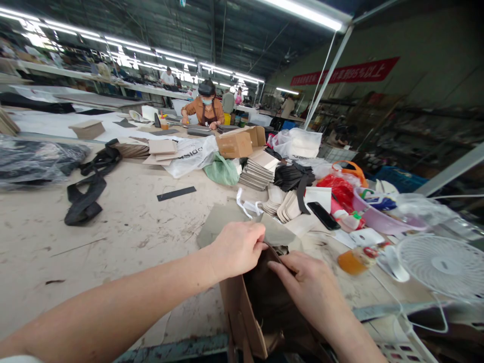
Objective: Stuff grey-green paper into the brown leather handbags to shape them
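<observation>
My left hand (236, 248) is closed around the edge of a grey-green flat piece (227, 222) lying on the worktable (113, 237). My right hand (308, 285) reaches into an open cardboard box (242, 312) at the table's near edge, its fingers curled on dark brown material (270, 302) inside. What the right fingers grip is partly hidden.
Stacks of cut pieces (260, 171), a black phone (324, 216), black straps (88, 189), a black strip (176, 193), plastic bags, a pink basin (378, 217) and a white fan (444, 264) crowd the table. A cardboard box (234, 143) stands further back. A person in brown (206, 108) works at the far end.
</observation>
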`<state>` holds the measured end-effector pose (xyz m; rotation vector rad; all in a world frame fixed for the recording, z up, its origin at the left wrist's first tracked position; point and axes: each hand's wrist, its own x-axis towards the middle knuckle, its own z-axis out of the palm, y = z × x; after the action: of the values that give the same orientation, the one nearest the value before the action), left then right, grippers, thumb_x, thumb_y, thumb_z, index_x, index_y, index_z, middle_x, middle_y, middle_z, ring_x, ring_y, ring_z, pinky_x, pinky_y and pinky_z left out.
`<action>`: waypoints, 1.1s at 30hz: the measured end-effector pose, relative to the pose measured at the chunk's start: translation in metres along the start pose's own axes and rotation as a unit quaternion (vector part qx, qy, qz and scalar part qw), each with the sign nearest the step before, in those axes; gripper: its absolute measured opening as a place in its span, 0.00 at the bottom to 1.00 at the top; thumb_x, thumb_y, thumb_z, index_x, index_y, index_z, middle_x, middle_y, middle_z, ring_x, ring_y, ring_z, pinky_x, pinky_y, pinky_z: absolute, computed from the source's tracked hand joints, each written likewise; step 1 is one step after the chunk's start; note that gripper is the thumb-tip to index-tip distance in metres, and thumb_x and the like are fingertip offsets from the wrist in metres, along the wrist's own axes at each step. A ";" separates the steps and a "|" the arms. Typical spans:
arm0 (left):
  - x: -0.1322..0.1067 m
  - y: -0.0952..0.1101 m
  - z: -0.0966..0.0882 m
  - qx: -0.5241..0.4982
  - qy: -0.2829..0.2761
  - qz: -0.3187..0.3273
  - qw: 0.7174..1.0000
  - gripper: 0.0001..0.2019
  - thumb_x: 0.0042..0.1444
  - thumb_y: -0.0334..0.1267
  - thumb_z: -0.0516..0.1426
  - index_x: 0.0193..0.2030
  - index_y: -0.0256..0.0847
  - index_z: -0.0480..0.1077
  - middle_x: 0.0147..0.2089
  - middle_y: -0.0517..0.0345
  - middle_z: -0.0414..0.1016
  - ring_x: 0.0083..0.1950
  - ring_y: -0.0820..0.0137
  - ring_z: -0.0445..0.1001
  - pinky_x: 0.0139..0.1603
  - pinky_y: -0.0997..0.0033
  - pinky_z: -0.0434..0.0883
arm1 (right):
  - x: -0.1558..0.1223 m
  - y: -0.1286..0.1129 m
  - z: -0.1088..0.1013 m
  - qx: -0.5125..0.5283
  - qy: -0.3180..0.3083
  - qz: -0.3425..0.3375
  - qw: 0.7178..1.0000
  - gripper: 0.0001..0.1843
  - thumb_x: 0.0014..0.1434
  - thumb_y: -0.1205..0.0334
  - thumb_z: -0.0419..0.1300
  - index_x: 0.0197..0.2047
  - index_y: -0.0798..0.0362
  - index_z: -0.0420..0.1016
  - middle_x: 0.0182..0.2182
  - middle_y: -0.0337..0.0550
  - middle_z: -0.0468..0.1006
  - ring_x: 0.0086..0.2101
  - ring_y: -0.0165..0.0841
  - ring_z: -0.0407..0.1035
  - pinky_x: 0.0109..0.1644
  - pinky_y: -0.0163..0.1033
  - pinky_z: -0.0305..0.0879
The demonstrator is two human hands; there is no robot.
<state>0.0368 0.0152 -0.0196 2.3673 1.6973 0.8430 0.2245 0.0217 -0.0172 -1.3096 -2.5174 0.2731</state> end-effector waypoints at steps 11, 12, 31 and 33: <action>-0.001 0.004 -0.003 -0.028 -0.009 -0.023 0.999 0.07 0.55 0.35 0.57 0.28 0.41 0.61 0.27 0.62 0.70 0.32 0.70 0.69 0.30 0.72 0.58 | -0.002 -0.004 0.002 -0.001 -0.014 -0.004 1.000 0.21 0.63 0.49 0.52 0.23 0.53 0.64 0.25 0.38 0.70 0.27 0.30 0.64 0.31 0.36 0.50; -0.001 0.005 -0.003 -0.028 -0.008 -0.025 0.999 0.07 0.54 0.35 0.57 0.28 0.41 0.61 0.27 0.62 0.70 0.31 0.70 0.69 0.30 0.72 0.58 | -0.001 -0.005 0.000 -0.005 -0.022 0.003 1.000 0.22 0.61 0.45 0.54 0.24 0.52 0.65 0.25 0.39 0.70 0.27 0.30 0.64 0.30 0.36 0.50; -0.008 -0.014 -0.017 -0.089 -0.080 -0.088 0.989 0.33 0.43 0.42 0.66 0.58 0.52 0.64 0.52 0.59 0.75 0.51 0.61 0.73 0.50 0.65 0.66 | 0.012 0.003 -0.002 -0.052 -0.012 0.024 0.998 0.17 0.64 0.56 0.51 0.27 0.51 0.73 0.27 0.38 0.77 0.31 0.33 0.71 0.32 0.37 0.53; -0.006 -0.015 -0.019 -0.069 -0.112 -0.080 0.988 0.20 0.49 0.43 0.62 0.51 0.51 0.72 0.48 0.60 0.78 0.49 0.61 0.74 0.48 0.66 0.66 | 0.011 0.003 -0.002 -0.046 -0.007 0.021 0.999 0.17 0.64 0.56 0.51 0.27 0.51 0.73 0.27 0.38 0.77 0.30 0.33 0.71 0.32 0.37 0.53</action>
<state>0.0135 0.0110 -0.0122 2.1130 1.6535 0.6218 0.2212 0.0328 -0.0144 -1.4009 -2.5444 0.1768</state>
